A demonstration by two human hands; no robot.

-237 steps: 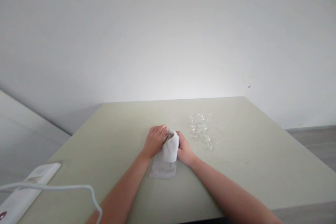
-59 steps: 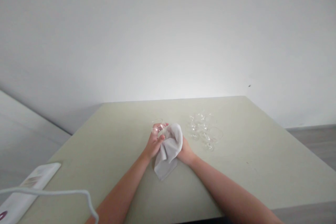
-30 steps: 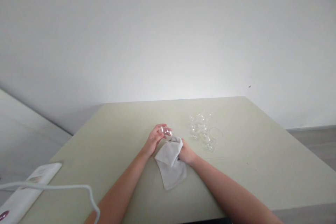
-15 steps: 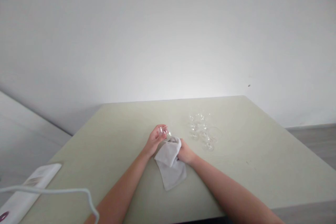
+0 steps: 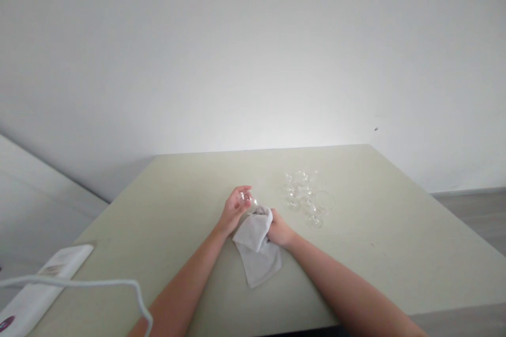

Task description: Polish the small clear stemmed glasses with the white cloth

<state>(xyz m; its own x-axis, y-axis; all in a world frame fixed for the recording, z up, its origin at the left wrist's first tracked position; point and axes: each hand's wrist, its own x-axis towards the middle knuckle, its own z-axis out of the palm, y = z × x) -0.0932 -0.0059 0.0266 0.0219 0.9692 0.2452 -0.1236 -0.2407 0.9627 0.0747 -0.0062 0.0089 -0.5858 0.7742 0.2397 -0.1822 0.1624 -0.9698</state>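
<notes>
Head view, looking down over a pale greenish, flat-topped table [image 5: 395,263] against a plain white wall [image 5: 253,52], shows two bare hands at work near the table's middle. The left hand [image 5: 232,211] has its fingers curled round a small, clear, shiny glass vessel [image 5: 246,198], gripping it between thumb and fingers. This vessel is above the table and tilted, its near end meeting the cloth. The right hand [image 5: 279,230] is closed on a light grey, soft fabric cloth [image 5: 258,258], bunched and folded over at the top; its fingertips are hidden in the folds, so how tightly they press cannot be told. One squarish corner of the cloth hangs toward the wearer.

Beyond the right hand and to its right, a close cluster of clear, rounded glass vessels [image 5: 302,189] sits on the table, apart from both hands. Their outlines overlap too much to count; one wide circular rim shows at the cluster's right side.

At the table's near left corner lies a long, white, flat-faced object [image 5: 71,260], crossed by a thick white cable [image 5: 90,283]. Its face carries a greyish printed patch [image 5: 52,270], too small to read, and a dark purple round mark [image 5: 7,324] with lighter detail, likewise illegible.
</notes>
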